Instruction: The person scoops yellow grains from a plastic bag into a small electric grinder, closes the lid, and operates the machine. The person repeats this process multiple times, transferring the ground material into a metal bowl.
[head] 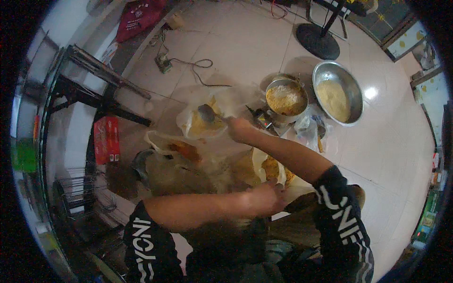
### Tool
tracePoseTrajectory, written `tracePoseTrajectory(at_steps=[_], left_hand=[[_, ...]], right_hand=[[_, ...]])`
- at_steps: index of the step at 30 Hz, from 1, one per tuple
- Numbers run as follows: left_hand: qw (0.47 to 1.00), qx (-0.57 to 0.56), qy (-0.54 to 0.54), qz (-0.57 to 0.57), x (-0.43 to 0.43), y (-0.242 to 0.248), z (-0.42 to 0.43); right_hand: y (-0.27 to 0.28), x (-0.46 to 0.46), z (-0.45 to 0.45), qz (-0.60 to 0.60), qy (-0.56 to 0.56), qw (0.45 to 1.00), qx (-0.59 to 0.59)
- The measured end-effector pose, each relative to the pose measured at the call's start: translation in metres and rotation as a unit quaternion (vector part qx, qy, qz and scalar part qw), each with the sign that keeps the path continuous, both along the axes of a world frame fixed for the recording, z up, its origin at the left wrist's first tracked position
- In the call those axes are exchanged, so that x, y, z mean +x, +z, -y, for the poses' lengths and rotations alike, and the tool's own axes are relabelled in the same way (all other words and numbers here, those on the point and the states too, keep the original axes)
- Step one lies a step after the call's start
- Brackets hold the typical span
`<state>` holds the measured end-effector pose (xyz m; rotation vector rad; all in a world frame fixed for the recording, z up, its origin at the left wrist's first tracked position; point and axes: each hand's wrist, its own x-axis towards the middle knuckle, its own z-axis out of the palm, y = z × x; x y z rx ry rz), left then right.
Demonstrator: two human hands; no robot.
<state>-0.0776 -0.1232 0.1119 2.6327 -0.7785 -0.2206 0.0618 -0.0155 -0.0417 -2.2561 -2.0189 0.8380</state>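
My right hand (240,130) grips the handle of a round metal scoop (206,113). The scoop is over a pale plastic bag (189,132) holding yellow powder. Lower down, my left hand (269,198) is closed at the rim of another open bag (260,162) with orange-yellow powder (271,168) inside. Some of that bag is hidden behind my right forearm. Beyond my right hand stands a metal pot (305,102) filled with yellow powder, paler on top. Left of centre lies a blurred, light-coloured sack (159,139) with an orange-brown patch.
A steel basin (357,95) of pale yellow powder stands at the right, near a clear plastic bag (306,123). A small device with a red light (265,123) sits before the pot. A cable (198,65) crosses the tiled floor. Dark table legs (106,104) rise at left.
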Motion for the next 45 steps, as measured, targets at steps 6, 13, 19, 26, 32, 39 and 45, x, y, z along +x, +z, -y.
tracePoseTrajectory(at_steps=[6, 13, 19, 26, 32, 39, 45], left_hand=[[0.984, 0.135, 0.007, -0.119, -0.015, -0.057, 0.033], [0.971, 0.168, -0.013, -0.169, -0.019, -0.057, 0.031], [0.969, 0.209, -0.094, -0.095, -0.004, -0.051, 0.036], [0.987, 0.083, -0.041, -0.129, -0.009, -0.037, 0.010], [0.970, 0.138, -0.042, -0.194, 0.001, -0.046, 0.021], [0.982, 0.131, -0.083, -0.104, 0.000, -0.037, 0.007], [0.951, -0.066, 0.134, -0.272, -0.014, -0.100, 0.008]], right_hand=[[-0.037, -0.048, -0.052, -0.047, -0.178, 0.983, 0.019], [-0.065, -0.086, -0.068, -0.052, -0.016, 0.998, 0.021], [-0.177, 0.044, -0.001, 0.016, 0.200, 0.947, 0.249], [-0.009, 0.050, 0.053, -0.541, -0.222, 0.811, -0.023], [0.051, 0.064, 0.106, -0.623, -0.359, 0.685, -0.121], [0.149, 0.086, 0.172, -0.676, -0.410, 0.603, -0.105], [0.220, 0.116, 0.234, -0.664, -0.437, 0.607, -0.025]])
